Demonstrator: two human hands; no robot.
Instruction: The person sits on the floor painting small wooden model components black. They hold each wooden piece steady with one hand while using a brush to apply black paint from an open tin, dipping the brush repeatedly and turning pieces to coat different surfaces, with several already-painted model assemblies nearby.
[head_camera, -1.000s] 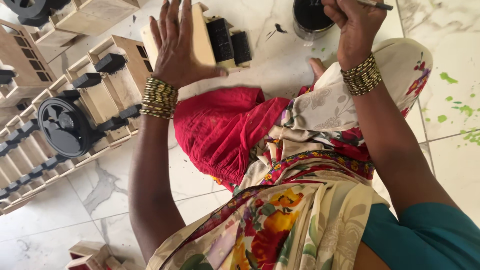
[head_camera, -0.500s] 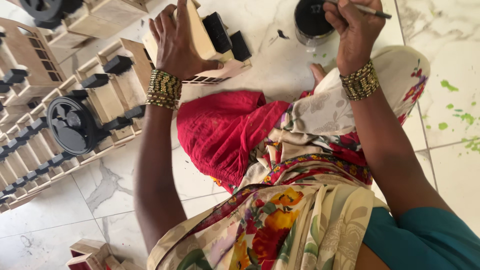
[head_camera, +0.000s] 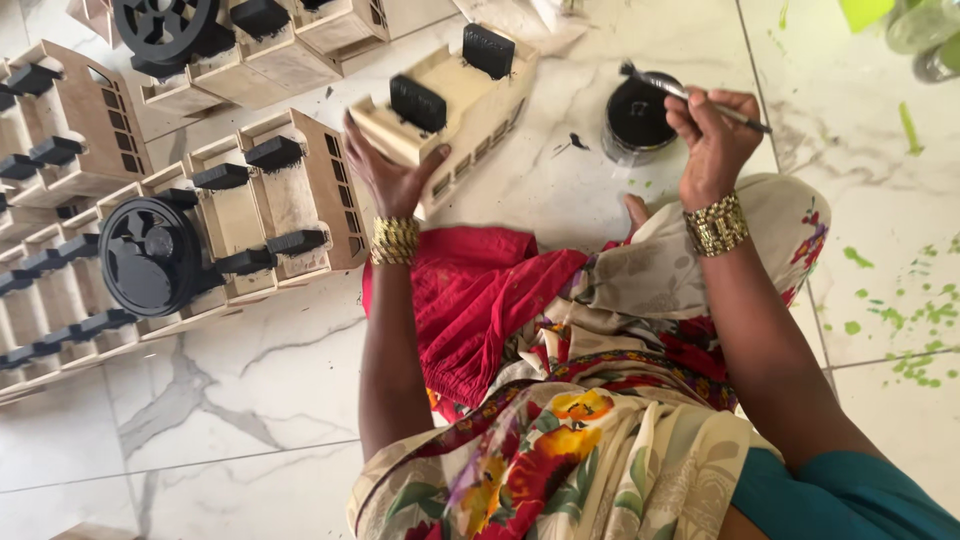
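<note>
My left hand (head_camera: 388, 172) grips a pale wooden box piece (head_camera: 455, 110) with two black blocks on top, holding it tilted above the marble floor. My right hand (head_camera: 712, 135) pinches a thin paintbrush (head_camera: 690, 95) whose black tip hangs over a small round tub of black paint (head_camera: 640, 115) on the floor. Both wrists wear gold bangles. My lap, wrapped in red and flowered cloth (head_camera: 560, 340), fills the lower middle.
Rows of similar wooden pieces with black blocks (head_camera: 250, 200) lie at the left, with two black wheels (head_camera: 150, 255) on them. Green paint splashes (head_camera: 900, 320) mark the tiles at the right. A green container (head_camera: 865, 12) shows at the top right corner.
My left hand has lifted and turned the wooden piece so its black blocks face up. My right hand has lowered the brush toward the paint tub.
</note>
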